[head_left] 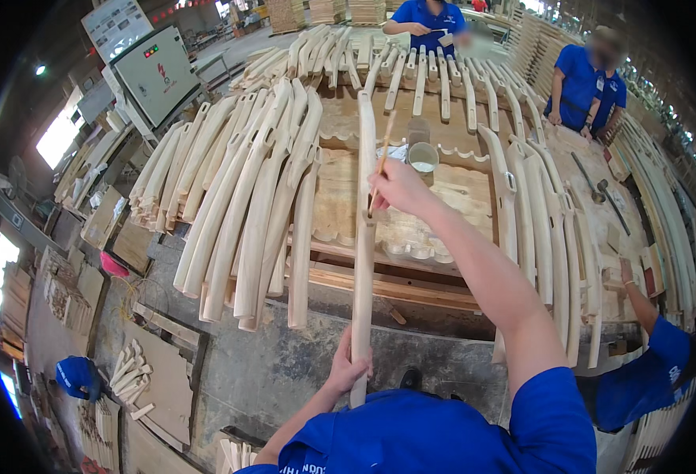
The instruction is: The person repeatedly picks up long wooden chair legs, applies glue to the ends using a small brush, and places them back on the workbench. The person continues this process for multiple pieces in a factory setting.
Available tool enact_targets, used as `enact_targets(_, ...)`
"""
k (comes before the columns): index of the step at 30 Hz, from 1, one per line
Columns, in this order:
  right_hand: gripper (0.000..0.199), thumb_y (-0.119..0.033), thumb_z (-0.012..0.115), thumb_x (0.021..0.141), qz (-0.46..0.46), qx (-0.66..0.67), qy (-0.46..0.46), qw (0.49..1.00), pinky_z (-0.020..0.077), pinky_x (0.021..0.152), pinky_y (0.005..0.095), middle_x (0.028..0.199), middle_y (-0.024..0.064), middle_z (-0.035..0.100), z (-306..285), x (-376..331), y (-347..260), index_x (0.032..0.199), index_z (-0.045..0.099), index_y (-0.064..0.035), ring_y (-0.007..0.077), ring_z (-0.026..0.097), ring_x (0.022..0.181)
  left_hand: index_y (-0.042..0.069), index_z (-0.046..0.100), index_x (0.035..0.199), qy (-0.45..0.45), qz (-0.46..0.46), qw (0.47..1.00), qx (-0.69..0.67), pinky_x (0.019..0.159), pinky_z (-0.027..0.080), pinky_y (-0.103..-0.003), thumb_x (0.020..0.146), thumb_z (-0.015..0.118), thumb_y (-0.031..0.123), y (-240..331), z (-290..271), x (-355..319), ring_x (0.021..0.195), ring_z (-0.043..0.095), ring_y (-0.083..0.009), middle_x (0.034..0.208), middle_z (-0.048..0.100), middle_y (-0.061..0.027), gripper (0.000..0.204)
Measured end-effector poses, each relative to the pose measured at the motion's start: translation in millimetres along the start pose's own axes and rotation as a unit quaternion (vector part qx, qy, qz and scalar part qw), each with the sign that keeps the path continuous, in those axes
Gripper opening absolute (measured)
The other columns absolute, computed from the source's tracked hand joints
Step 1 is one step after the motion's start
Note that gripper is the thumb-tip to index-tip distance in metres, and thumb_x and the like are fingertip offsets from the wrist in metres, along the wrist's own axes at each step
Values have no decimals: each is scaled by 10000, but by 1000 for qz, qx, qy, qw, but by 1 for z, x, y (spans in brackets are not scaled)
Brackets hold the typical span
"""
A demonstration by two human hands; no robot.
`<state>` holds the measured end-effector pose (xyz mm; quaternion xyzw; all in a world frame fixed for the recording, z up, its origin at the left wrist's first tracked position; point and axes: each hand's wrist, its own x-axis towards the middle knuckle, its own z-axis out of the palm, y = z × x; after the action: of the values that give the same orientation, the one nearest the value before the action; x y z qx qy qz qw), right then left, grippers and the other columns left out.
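A long, slightly bent wooden furniture leg (363, 268) runs away from me, its far end over the worktable. Near its lower end, my left hand (350, 366) is wrapped round it. My right hand (399, 188) pinches a thin wooden stick (387, 136), tilted, with its lower tip at a slot in the leg; whether that tip has bristles is too small to tell. Just beyond my right hand, an open cup (423, 158) with pale contents stands on the table beside a second, greyish cup (418, 129).
Many similar legs (241, 213) are piled at left, with more legs (533, 213) at right and along the far edge. A co-worker (431, 24) stands opposite; others (581, 83) are at far right. A co-worker's arm (640, 304) reaches in at right. Hammers (598, 189) lie there.
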<state>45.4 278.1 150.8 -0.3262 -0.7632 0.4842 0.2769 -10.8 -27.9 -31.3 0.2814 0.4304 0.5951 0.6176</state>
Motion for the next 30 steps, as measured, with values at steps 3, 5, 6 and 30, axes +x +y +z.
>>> enact_targets(3, 165, -149, 523, 867, -103, -105, 29, 989, 489, 521, 345, 683, 139, 590, 9, -5, 20, 818, 498, 7, 279, 597, 559, 136, 115, 1432, 0, -19, 1000, 8, 502, 487, -285, 709, 569, 34, 9, 11, -6, 571, 557, -167, 833, 523, -103, 860)
enact_targets(5, 138, -124, 550, 841, -201, -140, 66, 967, 465, 568, 396, 695, 163, 594, 21, -24, 36, 795, 493, -7, 355, 563, 615, 117, 154, 1417, 5, -12, 1000, -3, 497, 477, -278, 710, 547, 38, 12, 15, -6, 560, 551, -171, 818, 524, -96, 813)
enact_targets(6, 130, -122, 547, 842, -255, -178, 68, 948, 468, 576, 391, 695, 163, 594, 26, -35, 42, 802, 499, -8, 349, 571, 629, 116, 163, 1413, 4, -17, 1000, -8, 496, 474, -276, 712, 547, 41, 12, 14, -3, 557, 549, -172, 815, 524, -96, 803)
enact_targets(30, 163, -165, 492, 926, -197, 207, 211, 935, 504, 494, 235, 749, 82, 587, -44, -27, 5, 834, 452, -36, 121, 605, 567, 9, 350, 1164, 22, -96, 994, 47, 447, 430, -314, 765, 587, 109, 79, 23, -3, 495, 503, -179, 698, 494, -96, 475)
